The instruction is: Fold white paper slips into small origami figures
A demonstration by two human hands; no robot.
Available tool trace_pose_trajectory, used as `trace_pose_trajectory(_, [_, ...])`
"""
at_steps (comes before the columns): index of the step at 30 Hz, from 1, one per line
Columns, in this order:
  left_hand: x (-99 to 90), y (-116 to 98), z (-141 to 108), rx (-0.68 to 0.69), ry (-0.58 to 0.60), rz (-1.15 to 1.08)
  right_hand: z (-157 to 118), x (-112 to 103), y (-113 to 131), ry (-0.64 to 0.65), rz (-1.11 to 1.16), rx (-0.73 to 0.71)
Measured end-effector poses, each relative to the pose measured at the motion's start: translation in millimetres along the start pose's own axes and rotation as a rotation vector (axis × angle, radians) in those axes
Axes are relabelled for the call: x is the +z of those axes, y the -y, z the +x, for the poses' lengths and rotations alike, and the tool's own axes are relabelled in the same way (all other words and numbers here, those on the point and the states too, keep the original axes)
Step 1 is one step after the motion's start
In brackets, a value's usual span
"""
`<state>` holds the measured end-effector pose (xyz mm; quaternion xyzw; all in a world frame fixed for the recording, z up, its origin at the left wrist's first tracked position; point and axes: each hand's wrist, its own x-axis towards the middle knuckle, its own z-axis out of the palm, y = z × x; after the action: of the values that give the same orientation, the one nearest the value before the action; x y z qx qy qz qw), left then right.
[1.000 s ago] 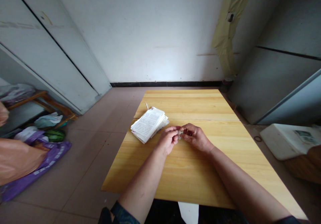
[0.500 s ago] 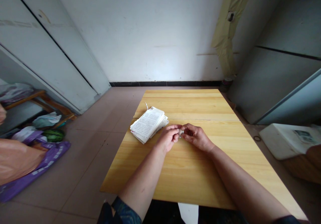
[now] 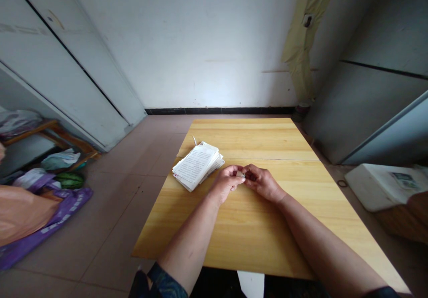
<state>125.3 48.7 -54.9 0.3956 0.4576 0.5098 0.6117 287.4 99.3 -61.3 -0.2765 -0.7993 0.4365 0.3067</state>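
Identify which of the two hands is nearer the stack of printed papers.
The left hand is nearer the stack of printed papers; the right hand lies beyond it, farther from the stack, with a small object held between their fingertips.

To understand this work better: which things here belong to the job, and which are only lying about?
In use: the left hand, the right hand, the small shiny object pinched between them, and probably the stack of printed papers beside them.

Lying about: the purple bag, the watermelon, the white box.
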Motion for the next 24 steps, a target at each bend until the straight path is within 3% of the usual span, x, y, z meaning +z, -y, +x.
trace_pose_trajectory(14, [3.3, -3.2, -5.3, 0.063, -0.029, 0.119, 0.5, 1.0, -0.6, 0.003, 0.039, 0.016])
trace_pose_trajectory(24, [-2.9, -3.3, -5.5, 0.08, 0.042, 0.167, 0.1, 1.2, -1.6, 0.017, 0.071, 0.029])
